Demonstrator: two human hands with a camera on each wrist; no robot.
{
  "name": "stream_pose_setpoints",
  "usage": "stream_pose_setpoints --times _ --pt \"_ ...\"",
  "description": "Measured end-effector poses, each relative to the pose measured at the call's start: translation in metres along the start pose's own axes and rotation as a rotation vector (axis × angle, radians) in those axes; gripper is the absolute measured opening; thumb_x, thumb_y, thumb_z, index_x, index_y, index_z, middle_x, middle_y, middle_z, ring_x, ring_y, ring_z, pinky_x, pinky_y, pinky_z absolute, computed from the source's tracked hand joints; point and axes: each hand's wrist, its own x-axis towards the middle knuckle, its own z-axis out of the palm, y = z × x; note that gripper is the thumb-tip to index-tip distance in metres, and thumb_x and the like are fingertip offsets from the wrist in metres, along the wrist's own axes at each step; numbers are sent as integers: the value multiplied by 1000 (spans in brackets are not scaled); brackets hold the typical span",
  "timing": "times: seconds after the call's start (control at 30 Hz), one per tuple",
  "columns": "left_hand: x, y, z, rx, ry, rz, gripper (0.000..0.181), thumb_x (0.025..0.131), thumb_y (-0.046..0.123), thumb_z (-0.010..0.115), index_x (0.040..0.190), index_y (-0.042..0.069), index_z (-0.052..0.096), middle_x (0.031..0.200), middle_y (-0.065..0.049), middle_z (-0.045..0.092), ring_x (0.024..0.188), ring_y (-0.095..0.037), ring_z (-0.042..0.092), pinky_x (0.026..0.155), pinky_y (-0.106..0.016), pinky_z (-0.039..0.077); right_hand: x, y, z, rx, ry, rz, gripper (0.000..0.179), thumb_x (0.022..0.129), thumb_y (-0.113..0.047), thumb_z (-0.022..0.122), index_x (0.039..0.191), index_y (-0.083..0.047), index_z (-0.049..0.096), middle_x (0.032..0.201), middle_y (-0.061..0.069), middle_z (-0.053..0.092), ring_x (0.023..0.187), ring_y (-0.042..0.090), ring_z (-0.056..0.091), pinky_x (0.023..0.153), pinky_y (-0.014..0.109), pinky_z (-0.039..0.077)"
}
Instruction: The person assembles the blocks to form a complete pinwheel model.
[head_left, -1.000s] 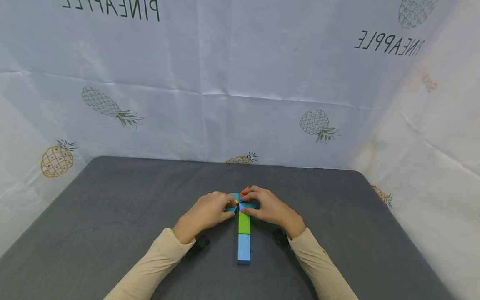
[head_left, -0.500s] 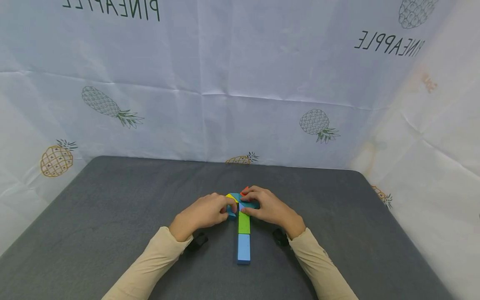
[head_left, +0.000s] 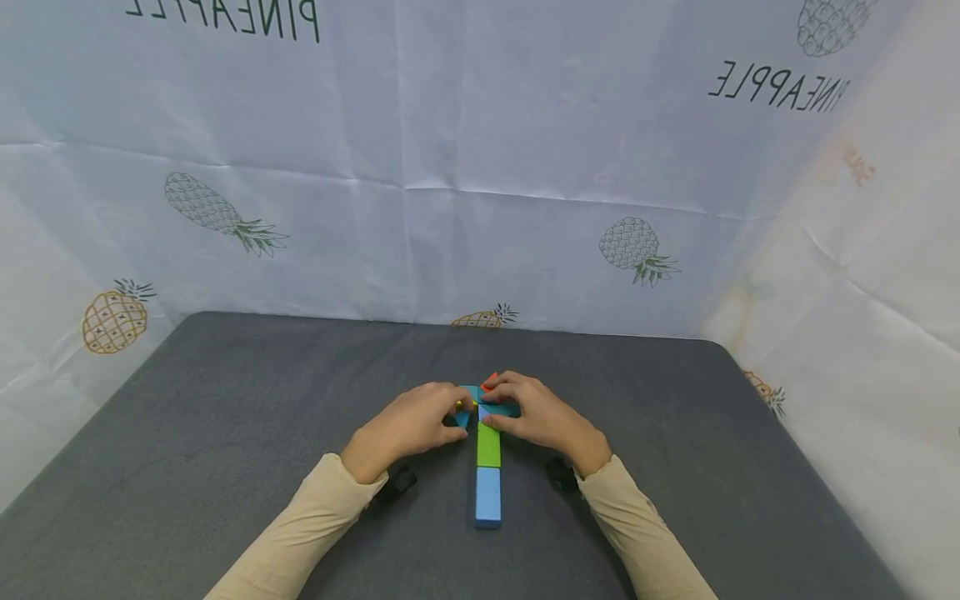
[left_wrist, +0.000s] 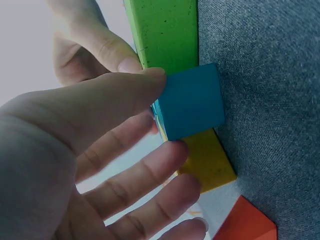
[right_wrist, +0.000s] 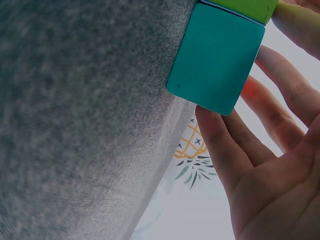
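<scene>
Several coloured toy blocks form a column on the dark table. Between the thumb and fingers of my left hand [head_left: 408, 423] is a blue block [left_wrist: 194, 102], pinched at its edges beside the column's left side. A yellow block [left_wrist: 209, 161] lies just beyond it, partly behind my fingers. My right hand [head_left: 546, 414] curves around a teal block [right_wrist: 215, 57] on the right side, its thumb near the top of the green block [head_left: 488, 447] and its fingers on the far side. Past those fingertips an orange-red block [left_wrist: 248, 223] shows.
A light blue block [head_left: 487, 497] forms the near end of the column. The grey cloth-covered table [head_left: 225, 433] spreads out on both sides. Behind it hangs a pale curtain [head_left: 450, 125] printed with pineapples.
My left hand has shifted slightly left, then back a little, turning the blue block beside the yellow one. The right hand stays in place on the blocks.
</scene>
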Motion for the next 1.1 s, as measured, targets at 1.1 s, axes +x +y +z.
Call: stream_pose_setpoints --times 1.1 --pt "3 2 -2 25 34 -43 33 86 14 77 118 9 71 99 -4 68 85 -14 63 73 -33 54 0 -2 -1 1 -3 12 34 95 -26 68 122 -5 68 134 8 58 115 23 61 95 39 52"
